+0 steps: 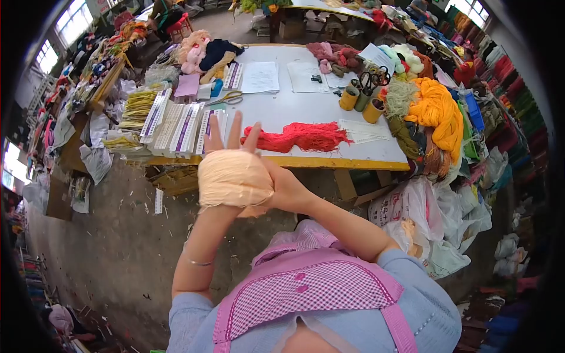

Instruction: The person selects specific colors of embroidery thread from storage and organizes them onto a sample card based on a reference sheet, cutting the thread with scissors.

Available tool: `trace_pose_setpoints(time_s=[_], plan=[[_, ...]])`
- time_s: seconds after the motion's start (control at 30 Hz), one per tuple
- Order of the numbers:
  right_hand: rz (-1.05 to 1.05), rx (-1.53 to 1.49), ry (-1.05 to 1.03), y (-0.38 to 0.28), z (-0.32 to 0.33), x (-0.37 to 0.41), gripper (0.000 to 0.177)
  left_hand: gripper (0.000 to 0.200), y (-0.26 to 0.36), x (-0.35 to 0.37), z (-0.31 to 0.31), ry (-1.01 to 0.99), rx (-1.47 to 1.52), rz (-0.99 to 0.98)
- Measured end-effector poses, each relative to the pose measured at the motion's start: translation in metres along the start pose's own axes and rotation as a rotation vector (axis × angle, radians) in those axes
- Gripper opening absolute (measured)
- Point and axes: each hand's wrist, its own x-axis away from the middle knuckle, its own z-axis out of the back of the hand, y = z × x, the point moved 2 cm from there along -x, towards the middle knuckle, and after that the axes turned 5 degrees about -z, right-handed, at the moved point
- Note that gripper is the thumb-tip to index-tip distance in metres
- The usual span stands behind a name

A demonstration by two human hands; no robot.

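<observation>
A thick band of cream yarn [235,178] is wrapped around the palm of my left hand [233,136], whose fingers are stretched up and spread apart. My right hand [287,187] presses against the right side of this yarn; its fingers are mostly hidden behind the bundle. Just beyond my fingertips, a red yarn skein [297,137] lies along the near side of the white-topped table [329,160]. To the left of it stand rows of white and purple thread cards [182,128].
Scissors [226,99] and paper sheets [260,77] lie on the table. Yellow cans [373,110] hold more scissors. Orange yarn [436,109] is heaped at the right end, above plastic bags [438,215] on the floor. Further tables stand behind, with a seated person [163,15].
</observation>
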Motion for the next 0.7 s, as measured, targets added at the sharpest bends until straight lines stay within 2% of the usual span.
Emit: trace_pose_setpoints(time_s=[0.03,0.07,0.13,0.2,0.27,0.3,0.33,0.37,0.4,0.43,0.47,0.5,0.53,0.57,0.63,0.7], plan=[[0.037,0.009,-0.001,0.004,-0.001,-0.005,0.040,0.067,-0.012,0.006,0.003,-0.019,0.052,-0.012],[0.032,0.007,-0.011,0.005,0.002,-0.010,0.040,0.069,-0.030,0.018,-0.005,-0.048,0.063,0.038],[-0.107,0.129,-0.095,0.008,0.011,-0.020,0.033,0.079,-0.056,0.046,-0.021,-0.146,0.104,0.077],[-0.139,0.149,-0.199,0.021,0.014,-0.034,0.030,0.101,-0.083,0.074,-0.032,-0.271,0.543,0.112],[-0.186,0.144,-0.397,0.040,0.013,-0.053,0.031,0.125,-0.086,0.083,-0.036,0.169,1.454,0.336],[-0.153,0.218,-0.558,0.046,0.014,-0.068,0.031,0.126,-0.080,0.074,-0.031,0.348,1.643,0.478],[-0.142,0.150,-0.624,0.059,0.016,-0.089,0.029,0.127,-0.076,0.064,-0.027,0.542,1.822,0.619],[-0.135,0.081,-0.688,0.077,0.019,-0.110,0.028,0.109,-0.072,0.059,-0.024,0.754,1.866,0.736],[-0.245,0.084,-0.656,0.095,0.027,-0.138,0.025,0.093,-0.082,0.074,-0.041,0.846,1.996,0.662],[-0.212,0.113,-0.521,0.124,0.036,-0.174,0.024,0.080,-0.094,0.086,-0.057,0.939,2.119,0.575],[-0.334,0.192,-0.418,0.163,0.046,-0.212,0.024,0.059,-0.099,0.079,-0.060,0.933,1.956,0.786],[-0.155,0.388,-0.252,0.209,0.058,-0.252,0.022,0.054,-0.105,0.080,-0.065,0.910,1.906,0.910],[-0.123,0.445,-0.118,0.243,0.070,-0.287,0.020,0.049,-0.110,0.081,-0.070,0.884,1.853,1.040],[-0.094,0.501,0.013,0.275,0.081,-0.319,0.019,0.047,-0.114,0.076,-0.073,1.017,1.736,1.388],[-0.057,0.773,0.070,0.343,0.101,-0.385,0.018,0.044,-0.129,0.087,-0.078,1.030,1.698,1.390],[-0.196,0.942,0.082,0.371,0.110,-0.437,0.032,0.040,-0.143,0.093,-0.074,1.063,1.654,1.384]])
